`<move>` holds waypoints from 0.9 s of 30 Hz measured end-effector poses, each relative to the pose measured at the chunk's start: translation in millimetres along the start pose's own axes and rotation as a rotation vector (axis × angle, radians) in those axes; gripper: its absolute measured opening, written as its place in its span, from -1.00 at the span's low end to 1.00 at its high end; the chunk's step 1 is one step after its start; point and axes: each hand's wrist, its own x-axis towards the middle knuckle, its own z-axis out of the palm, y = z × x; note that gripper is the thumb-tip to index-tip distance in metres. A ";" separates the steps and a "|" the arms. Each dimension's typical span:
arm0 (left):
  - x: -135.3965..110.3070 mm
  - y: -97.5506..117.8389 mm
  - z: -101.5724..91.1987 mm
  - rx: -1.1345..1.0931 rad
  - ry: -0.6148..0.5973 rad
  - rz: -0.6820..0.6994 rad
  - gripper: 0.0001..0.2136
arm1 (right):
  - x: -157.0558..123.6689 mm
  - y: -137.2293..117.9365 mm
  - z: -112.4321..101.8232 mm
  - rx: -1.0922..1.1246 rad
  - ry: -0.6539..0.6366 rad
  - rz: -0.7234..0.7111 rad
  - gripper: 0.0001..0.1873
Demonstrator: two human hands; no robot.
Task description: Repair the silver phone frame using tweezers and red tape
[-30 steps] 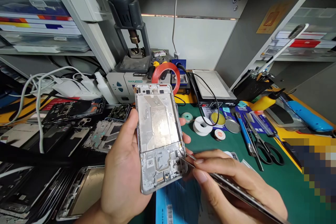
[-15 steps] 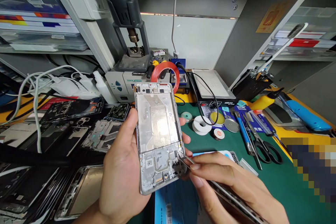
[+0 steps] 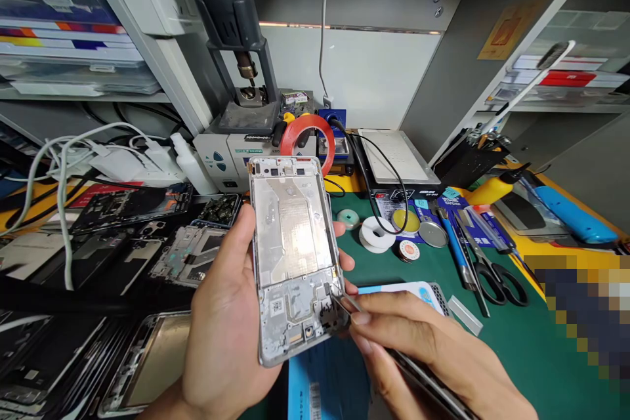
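Nearest, the right hand (image 3: 433,354) pinches a pair of metal tweezers (image 3: 394,348) between thumb and fingers, closed firmly on the shaft, with the tips touching a small dark part at the lower right corner of a silver phone frame (image 3: 293,256). The left hand (image 3: 231,321) cradles that frame from behind, thumb along its left edge and fingertips curled round the right edge, holding it upright and slightly tilted above the green mat (image 3: 516,341). Under the hands lies a blue box (image 3: 327,384), and just behind the right hand a flat white and blue piece (image 3: 413,290) rests on the mat.

To the left, dark phone frames and boards (image 3: 162,256) lie crowded together beside white cables (image 3: 73,164). Further back on the mat sit a white spool (image 3: 377,234), a small round tin (image 3: 433,234), scissors (image 3: 497,275) and a blue-handled tool (image 3: 455,243). Behind the frame stand a red tape ring (image 3: 308,138), a grey hot-air station (image 3: 236,144) and a flat heating plate (image 3: 396,157). At the far right, a blue tool (image 3: 573,213) lies on the yellow edge.
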 end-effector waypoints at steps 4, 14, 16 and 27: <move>-0.8 0.2 0.7 0.003 0.000 -0.003 -0.35 | -0.5 -1.4 2.2 -0.011 0.036 0.059 -0.80; 0.1 0.9 3.3 -0.019 -0.010 -0.009 -0.35 | -1.5 -5.1 6.6 0.051 0.084 0.181 -0.81; -1.1 0.5 3.1 -0.016 -0.002 -0.013 -0.35 | -3.3 -5.6 6.0 0.035 0.108 0.173 -0.81; -1.5 -0.2 0.4 -0.010 0.009 -0.026 -0.38 | -1.7 -6.9 4.5 -0.062 0.102 0.085 -0.83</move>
